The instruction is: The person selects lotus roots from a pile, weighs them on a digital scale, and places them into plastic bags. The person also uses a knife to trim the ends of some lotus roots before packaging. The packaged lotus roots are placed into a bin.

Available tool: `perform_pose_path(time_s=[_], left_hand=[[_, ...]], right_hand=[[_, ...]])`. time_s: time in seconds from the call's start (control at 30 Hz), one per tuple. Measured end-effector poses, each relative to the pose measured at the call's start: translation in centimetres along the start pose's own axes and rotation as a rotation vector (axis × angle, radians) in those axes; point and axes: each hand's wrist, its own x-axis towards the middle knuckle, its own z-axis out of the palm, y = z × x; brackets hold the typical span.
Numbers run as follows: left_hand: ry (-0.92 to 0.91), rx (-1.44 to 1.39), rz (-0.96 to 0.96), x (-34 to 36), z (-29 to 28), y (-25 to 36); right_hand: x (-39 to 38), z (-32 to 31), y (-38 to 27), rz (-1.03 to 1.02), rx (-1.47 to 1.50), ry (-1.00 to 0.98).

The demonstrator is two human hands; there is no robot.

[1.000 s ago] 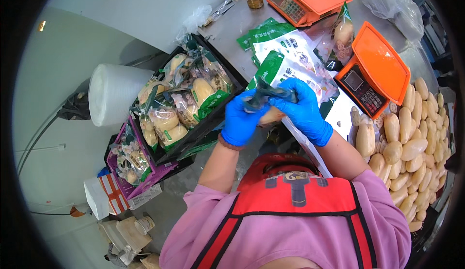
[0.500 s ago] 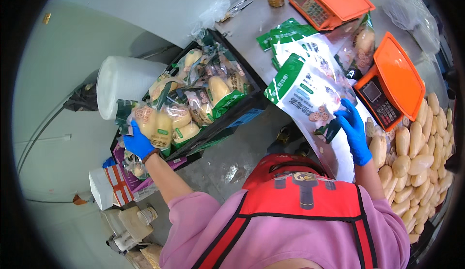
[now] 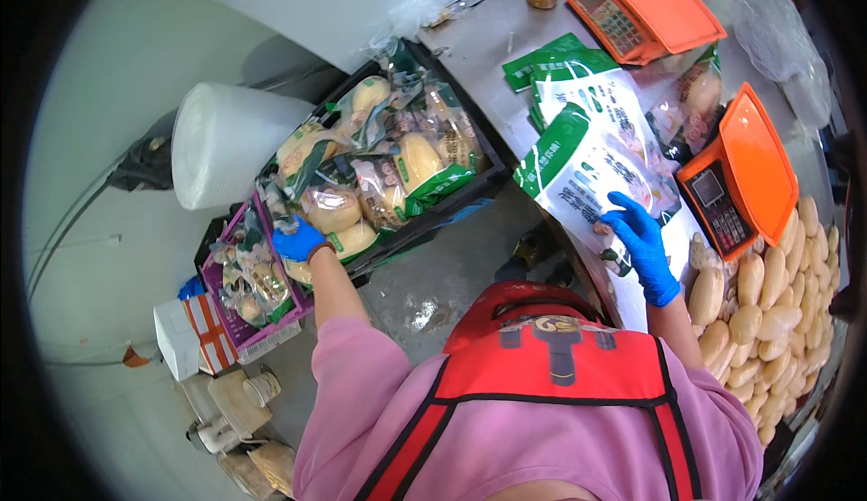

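My left hand (image 3: 299, 239), in a blue glove, is closed at the near left end of a black crate (image 3: 495, 176), on the edge of a clear packed bag of lotus root (image 3: 298, 271), partly hidden by the hand. Several packed lotus root bags (image 3: 417, 162) fill that crate. Over on the metal table, my gloved right hand (image 3: 645, 246) is open, fingers apart, at the lower end of a flat green-and-white printed bag (image 3: 582, 171). That bag tops a fanned stack of similar ones.
Two orange scales (image 3: 759, 162) stand on the table, with loose peeled lotus roots (image 3: 759, 320) heaped at right. A purple crate (image 3: 237, 320) of smaller packs sits left of the black crate, below a large white plastic roll (image 3: 217, 144). A packed bag (image 3: 691, 104) lies between the scales.
My left hand has shifted right, and the bag by it has moved inward over the black crate, uncovering more of the purple crate. My right hand's fingers have spread slightly over the printed bag.
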Motion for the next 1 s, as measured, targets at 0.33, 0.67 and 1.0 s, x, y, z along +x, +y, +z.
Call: perform_pose_path(time_s=[0.33, 0.67, 1.0], left_hand=[[-0.428, 0.280, 0.019, 6.9, 4.8, -4.4], [-0.140, -0.015, 0.570, -4.0, -3.0, 10.3], [-1.498, -1.022, 1.158, -38.2, -22.4, 35.7]], right_hand=[[-3.1, -1.9, 4.4, 0.010, 0.048, 0.090], [-9.4, -8.4, 5.7, 0.023, -0.132, 0.465], [-18.0, -10.2, 8.2, -0.111, -0.288, 0.950]])
